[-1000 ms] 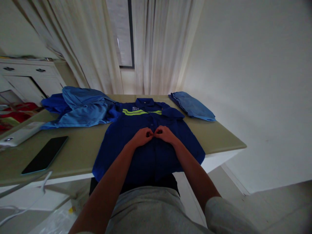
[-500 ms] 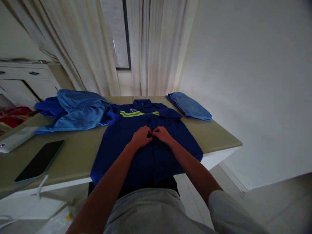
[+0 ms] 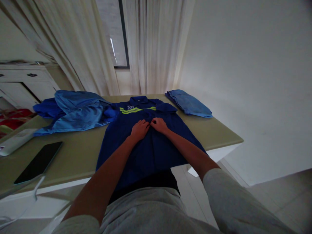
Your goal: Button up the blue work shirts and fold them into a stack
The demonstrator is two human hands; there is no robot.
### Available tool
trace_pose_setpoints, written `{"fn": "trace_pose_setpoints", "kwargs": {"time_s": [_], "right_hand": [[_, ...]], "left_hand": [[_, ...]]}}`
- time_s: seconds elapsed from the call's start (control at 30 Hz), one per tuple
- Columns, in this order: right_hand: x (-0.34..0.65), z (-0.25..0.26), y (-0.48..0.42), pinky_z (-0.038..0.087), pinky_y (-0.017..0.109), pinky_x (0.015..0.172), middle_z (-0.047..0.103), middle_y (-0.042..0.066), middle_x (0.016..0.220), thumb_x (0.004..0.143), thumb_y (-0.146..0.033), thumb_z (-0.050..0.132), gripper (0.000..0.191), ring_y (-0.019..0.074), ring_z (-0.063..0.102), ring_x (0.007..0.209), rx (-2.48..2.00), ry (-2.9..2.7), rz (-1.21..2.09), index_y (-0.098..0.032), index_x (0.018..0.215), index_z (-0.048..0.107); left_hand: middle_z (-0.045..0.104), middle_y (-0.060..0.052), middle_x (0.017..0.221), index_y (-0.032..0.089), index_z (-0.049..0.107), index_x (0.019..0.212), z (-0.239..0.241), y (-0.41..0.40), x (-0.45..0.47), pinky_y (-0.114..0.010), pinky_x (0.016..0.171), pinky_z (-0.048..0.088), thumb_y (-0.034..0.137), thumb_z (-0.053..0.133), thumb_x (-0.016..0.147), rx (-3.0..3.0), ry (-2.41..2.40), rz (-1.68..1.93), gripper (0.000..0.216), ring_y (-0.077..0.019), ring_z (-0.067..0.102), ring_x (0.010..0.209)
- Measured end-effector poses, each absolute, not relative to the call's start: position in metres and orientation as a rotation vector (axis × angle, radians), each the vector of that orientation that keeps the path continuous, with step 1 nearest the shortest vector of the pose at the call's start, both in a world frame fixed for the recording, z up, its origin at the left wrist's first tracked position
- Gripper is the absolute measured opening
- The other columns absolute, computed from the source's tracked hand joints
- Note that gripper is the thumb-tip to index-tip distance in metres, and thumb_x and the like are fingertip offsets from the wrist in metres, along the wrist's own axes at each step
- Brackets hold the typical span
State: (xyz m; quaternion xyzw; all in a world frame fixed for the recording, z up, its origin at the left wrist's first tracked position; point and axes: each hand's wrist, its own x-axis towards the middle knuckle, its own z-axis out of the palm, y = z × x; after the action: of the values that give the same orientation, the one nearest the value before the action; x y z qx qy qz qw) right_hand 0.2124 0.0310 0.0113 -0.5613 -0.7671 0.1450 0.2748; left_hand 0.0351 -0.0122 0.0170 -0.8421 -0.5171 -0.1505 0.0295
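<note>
The dark blue shirt lies spread at twelve o'clock; on its front my right hand pinches cloth, thumb to finger, while my left hand curls beside it at nine o'clock, hold hidden, cannot tell. Light fingertips, front edges kept level, should avoid puckers

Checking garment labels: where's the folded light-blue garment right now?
In the head view, the folded light-blue garment lies at the far right of the table, just right of the dark blue shirt.
</note>
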Motion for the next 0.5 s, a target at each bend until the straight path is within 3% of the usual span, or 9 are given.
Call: {"fn": "trace_pose_setpoints", "kwargs": {"time_s": [0.13,0.2,0.33,0.5], "right_hand": [[0.211,0.012,0.06,0.047,0.028,0.081,0.074,0.005,0.093,0.089,-0.027,0.065,0.014,0.0199,0.064,0.087,-1.521,-2.019,0.376,-0.02,0.086,0.076],[0.213,0.01,0.066,0.048,0.028,0.083,0.071,0.005,0.097,0.087,-0.026,0.067,0.011,0.0191,0.062,0.088,-1.456,-2.015,0.372,-0.019,0.089,0.075],[0.221,0.012,0.057,0.05,0.028,0.086,0.062,0.008,0.113,0.076,-0.014,0.071,0.02,0.0178,0.059,0.094,-1.234,-2.132,0.375,-0.017,0.096,0.075],[0.228,0.017,0.007,0.047,0.028,0.084,0.063,0.004,0.093,0.08,-0.023,0.075,0.012,0.0186,0.059,0.088,-1.356,-2.312,0.413,-0.02,0.092,0.074]], "left_hand": [[0.062,-0.017,0.142,0.016,0.056,0.145,0.006,-0.001,0.038,-0.043,0.104,0.048,0.027,0.04,0.104,-2.62,-1.735,-0.408,0.046,-0.0298,0.062,0.124],[0.054,-0.019,0.154,0.012,0.047,0.154,-0.001,-0.002,0.036,-0.048,0.114,0.042,0.032,0.036,0.105,-2.631,-1.758,-0.42,0.054,-0.0332,0.054,0.138],[0.041,-0.015,0.165,0.011,0.044,0.157,-0.008,0.001,0.024,-0.051,0.125,0.031,0.039,0.03,0.107,-2.708,-1.675,-0.413,0.059,-0.0325,0.037,0.154],[0.053,-0.016,0.157,0.011,0.055,0.149,0.002,0.011,0.007,-0.045,0.124,0.035,0.036,0.04,0.104,-2.789,-1.501,-0.468,0.054,-0.0286,0.048,0.147]]}}
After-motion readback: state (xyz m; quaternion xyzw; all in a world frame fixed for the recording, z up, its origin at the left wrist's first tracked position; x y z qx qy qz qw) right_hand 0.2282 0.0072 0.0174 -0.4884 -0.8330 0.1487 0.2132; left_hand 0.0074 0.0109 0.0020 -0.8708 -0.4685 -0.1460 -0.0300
